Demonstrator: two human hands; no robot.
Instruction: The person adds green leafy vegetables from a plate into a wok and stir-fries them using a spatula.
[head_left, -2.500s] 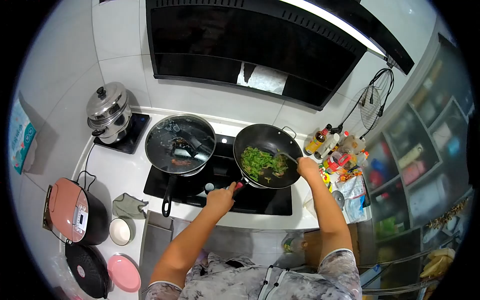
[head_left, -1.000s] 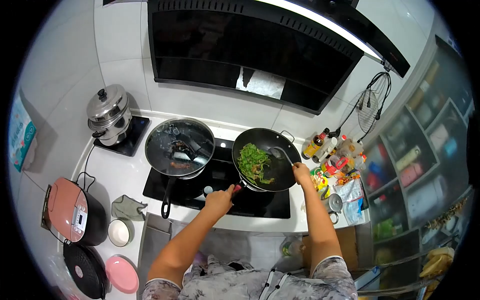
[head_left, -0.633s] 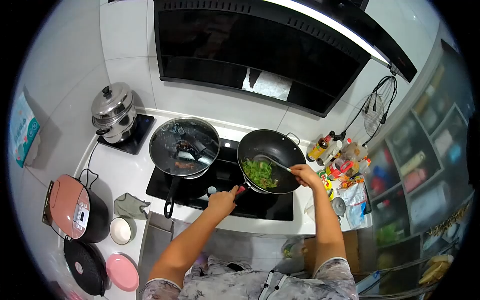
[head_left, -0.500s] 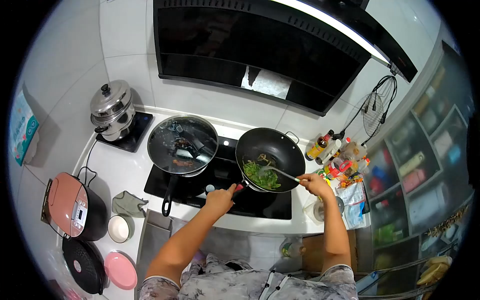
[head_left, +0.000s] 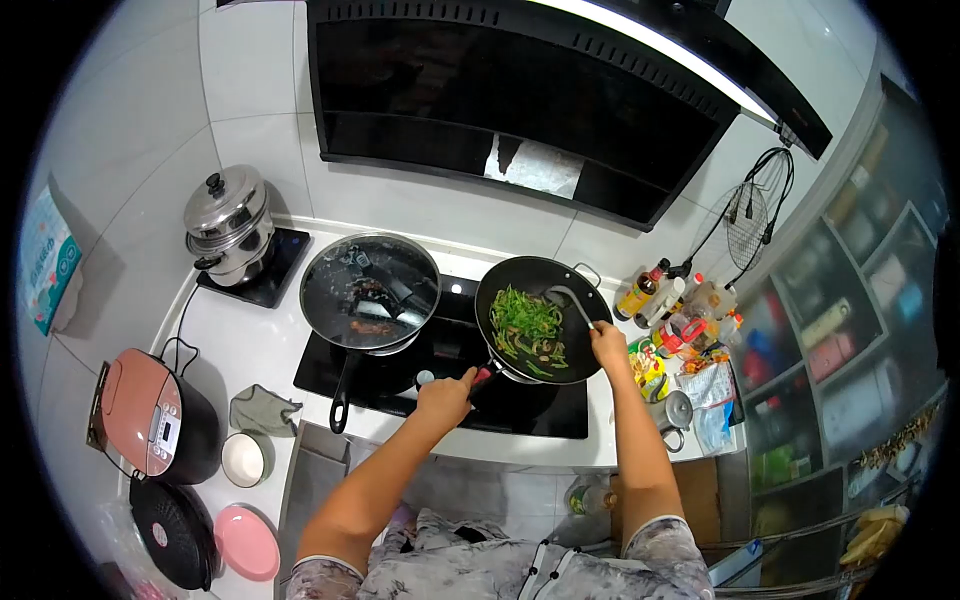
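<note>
A black wok sits on the right side of the black cooktop. Chopped green vegetables with some brownish pieces are spread over its bottom. My left hand is closed around the wok's red and black handle. In my right hand is the handle of a metal spatula, whose head rests against the wok's far right inner wall, beside the vegetables. To the left, a frying pan stands under a glass lid, with dark reflections hiding part of its contents.
Several sauce bottles and seasoning packets crowd the right counter, near a metal-lidded jar. On the left are a steamer pot, a pink rice cooker, a grey cloth, a white bowl and a pink plate.
My right hand has moved up and slightly left with the spatula, its head shifting to the wok's far right side. The greens have spread out toward the middle. My left hand keeps its grip.
</note>
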